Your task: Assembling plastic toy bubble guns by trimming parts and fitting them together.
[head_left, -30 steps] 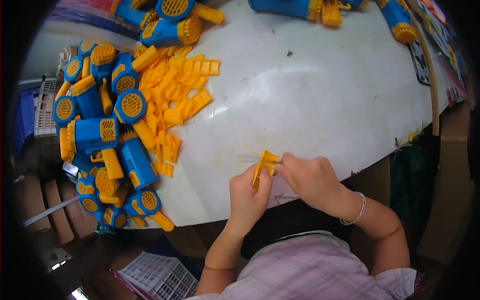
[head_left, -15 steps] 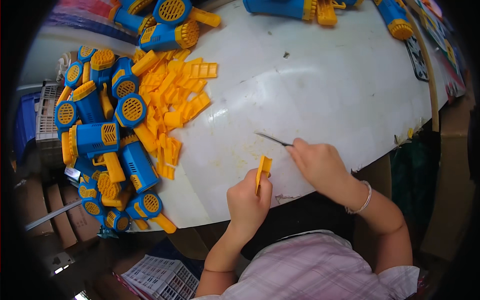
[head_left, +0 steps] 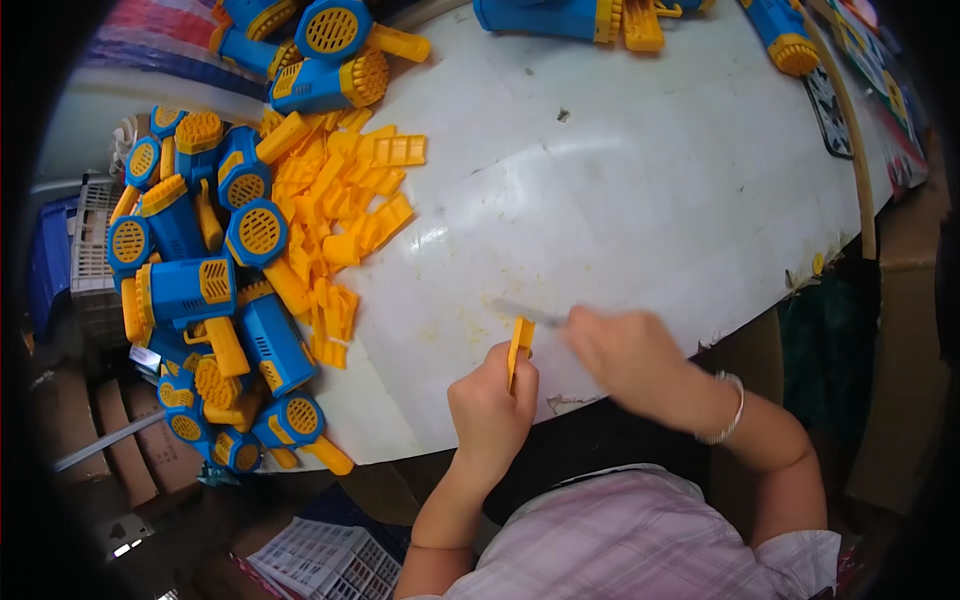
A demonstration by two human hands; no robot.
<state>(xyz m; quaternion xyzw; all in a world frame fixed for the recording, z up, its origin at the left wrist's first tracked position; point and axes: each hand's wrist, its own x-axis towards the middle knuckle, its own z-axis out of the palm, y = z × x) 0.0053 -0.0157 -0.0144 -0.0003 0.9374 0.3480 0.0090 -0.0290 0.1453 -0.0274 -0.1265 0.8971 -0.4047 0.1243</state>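
Close to the table's near edge, my left hand grips a small yellow plastic piece, which sticks up from between thumb and fingers. My right hand is closed round the handle of a thin-bladed knife, smeared by motion. Its blade points left and crosses by the top end of the yellow piece; whether they touch I cannot tell. Fine yellow shavings lie scattered on the white table beyond my left hand.
Loose yellow plastic pieces are heaped on the left, beside many blue-and-yellow gun-shaped toys. More such toys lie along the far side. A phone-like patterned object rests at the right, by a wooden strip.
My right hand has brought the knife down and left, from apart to the top of the yellow piece. My left hand has barely shifted. The whole view has moved slightly.
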